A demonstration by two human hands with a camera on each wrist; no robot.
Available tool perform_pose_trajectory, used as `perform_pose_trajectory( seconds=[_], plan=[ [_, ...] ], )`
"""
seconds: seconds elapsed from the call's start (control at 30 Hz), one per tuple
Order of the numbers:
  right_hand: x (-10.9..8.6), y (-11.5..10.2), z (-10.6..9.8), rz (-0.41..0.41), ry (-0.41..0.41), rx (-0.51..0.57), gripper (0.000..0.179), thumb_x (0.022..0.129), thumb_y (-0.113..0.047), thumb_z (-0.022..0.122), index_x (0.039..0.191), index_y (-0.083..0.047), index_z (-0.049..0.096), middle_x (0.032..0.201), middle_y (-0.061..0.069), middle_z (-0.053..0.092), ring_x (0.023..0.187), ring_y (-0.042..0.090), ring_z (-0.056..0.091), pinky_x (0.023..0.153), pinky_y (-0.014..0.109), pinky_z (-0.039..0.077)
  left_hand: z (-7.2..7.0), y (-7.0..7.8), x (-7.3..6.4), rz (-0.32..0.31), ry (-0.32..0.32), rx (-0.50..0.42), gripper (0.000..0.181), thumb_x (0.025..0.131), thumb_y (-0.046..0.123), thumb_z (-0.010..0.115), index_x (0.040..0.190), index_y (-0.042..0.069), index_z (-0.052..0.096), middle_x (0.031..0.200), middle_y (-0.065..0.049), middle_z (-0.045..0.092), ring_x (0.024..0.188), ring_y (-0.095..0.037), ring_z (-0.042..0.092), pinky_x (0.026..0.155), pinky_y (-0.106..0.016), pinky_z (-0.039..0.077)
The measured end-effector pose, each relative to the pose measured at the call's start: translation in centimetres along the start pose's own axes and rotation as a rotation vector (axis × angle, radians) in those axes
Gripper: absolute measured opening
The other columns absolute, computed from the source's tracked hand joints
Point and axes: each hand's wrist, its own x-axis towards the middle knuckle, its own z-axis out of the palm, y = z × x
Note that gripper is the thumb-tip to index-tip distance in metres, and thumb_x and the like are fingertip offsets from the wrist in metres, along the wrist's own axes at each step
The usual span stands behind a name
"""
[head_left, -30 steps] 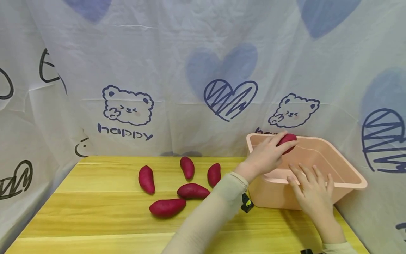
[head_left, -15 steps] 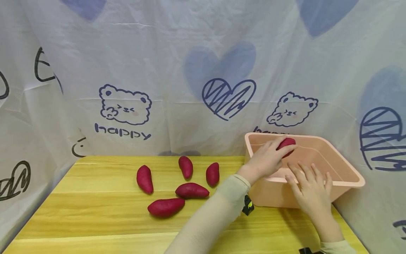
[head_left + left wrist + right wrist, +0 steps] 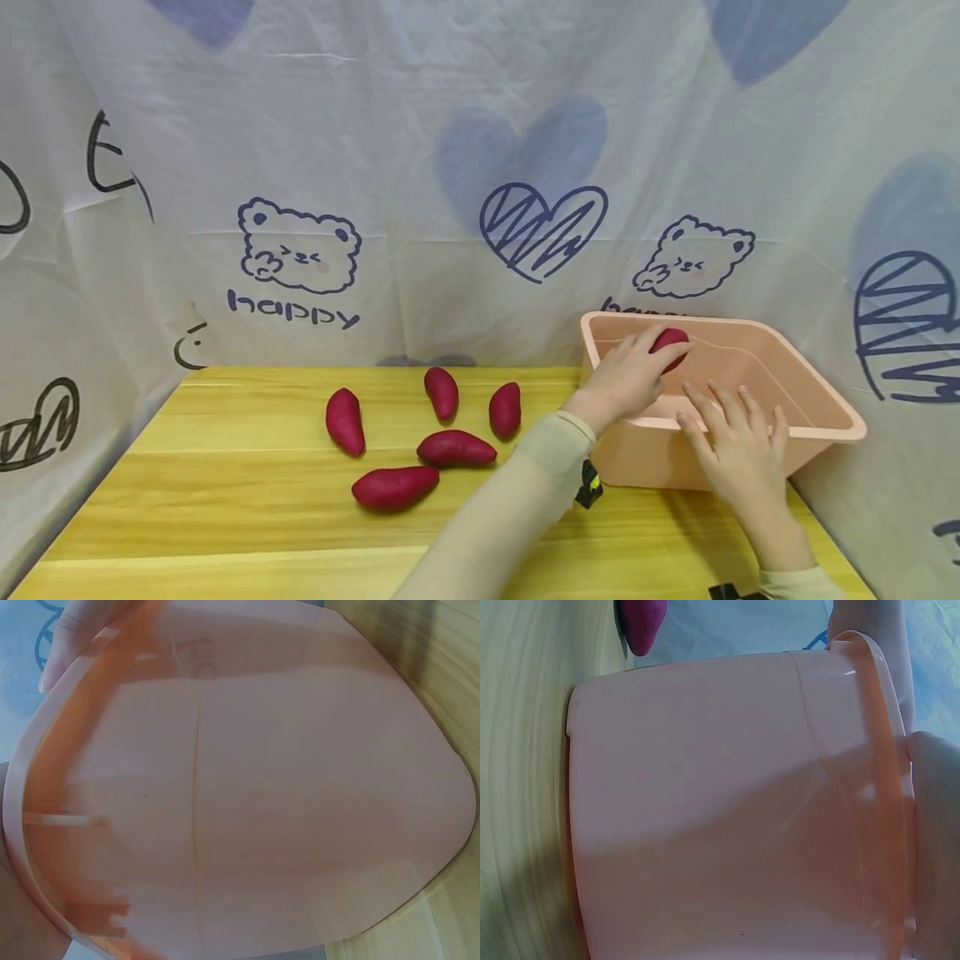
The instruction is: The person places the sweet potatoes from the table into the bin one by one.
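Note:
In the head view my left hand (image 3: 628,371) reaches over the near left corner of a peach plastic bin (image 3: 660,462). Its fingers and thumb grip a dark red sweet potato (image 3: 670,342) inside the bin's opening, below the far rim. My right hand (image 3: 738,454) rests on the near rim, its spread, straight fingers hanging over into the bin. Several more sweet potatoes (image 3: 395,488) lie on the wooden table (image 3: 225,508) to the left. The bin's outer wall (image 3: 255,765) fills most of the left wrist view. How much of the bin's floor is covered cannot be seen.
A white curtain (image 3: 420,283) with blue hearts and bears hangs behind the table and along its right side. The bin stands close to both. A black wrist device (image 3: 588,485) shows beside the left sleeve (image 3: 502,508). One sweet potato (image 3: 641,622) appears past the bin in the right wrist view.
My left hand has sunk slightly lower into the bin with the sweet potato still gripped. The right hand stays on the rim, and the sweet potatoes on the table keep their places.

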Motion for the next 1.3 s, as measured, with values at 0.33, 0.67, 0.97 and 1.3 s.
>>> perform_pose_trajectory(
  seconds=[0.33, 0.67, 0.97, 1.3],
  plan=[
    [-0.01, -0.04, 0.01, 0.004, -0.001, 0.000, 0.046, 0.103, -0.046, 0.038, 0.142, -0.025, 0.048, 0.145, 0.018, 0.045, 0.136, 0.048, 0.030, 0.111, 0.071, 0.003, 0.04, -0.08, 0.04, 0.003, 0.007, -0.006, 0.057, 0.096, 0.023, 0.059, 0.148, 0.033, 0.037, 0.159, 0.004, 0.025, 0.134, -0.019, 0.044, 0.115, -0.030, 0.036],
    [0.07, -0.07, -0.11, 0.007, -0.012, 0.001, 0.046, 0.103, -0.046, 0.038, 0.143, -0.026, 0.047, 0.145, 0.018, 0.044, 0.137, 0.049, 0.029, 0.111, 0.071, 0.003, -0.06, 0.07, 0.21, -0.030, -0.030, -0.017, 0.063, 0.097, 0.022, 0.058, 0.152, 0.038, 0.029, 0.164, 0.004, 0.016, 0.141, -0.016, 0.037, 0.116, -0.032, 0.033],
    [0.01, -0.16, -0.18, 0.009, -0.021, -0.003, 0.046, 0.103, -0.046, 0.038, 0.143, -0.026, 0.047, 0.146, 0.018, 0.044, 0.136, 0.049, 0.029, 0.111, 0.071, 0.003, 0.08, 0.03, 0.11, -0.025, -0.027, -0.006, 0.064, 0.097, 0.021, 0.058, 0.151, 0.038, 0.029, 0.163, 0.004, 0.016, 0.141, -0.016, 0.037, 0.114, -0.032, 0.037],
    [0.00, -0.06, -0.16, 0.008, -0.017, -0.003, 0.046, 0.103, -0.046, 0.037, 0.143, -0.026, 0.047, 0.146, 0.018, 0.044, 0.136, 0.049, 0.029, 0.111, 0.071, 0.003, 0.12, -0.03, 0.06, -0.038, 0.009, 0.000, 0.061, 0.097, 0.025, 0.058, 0.151, 0.035, 0.032, 0.162, 0.005, 0.023, 0.142, -0.015, 0.037, 0.115, -0.032, 0.035]
  ],
)
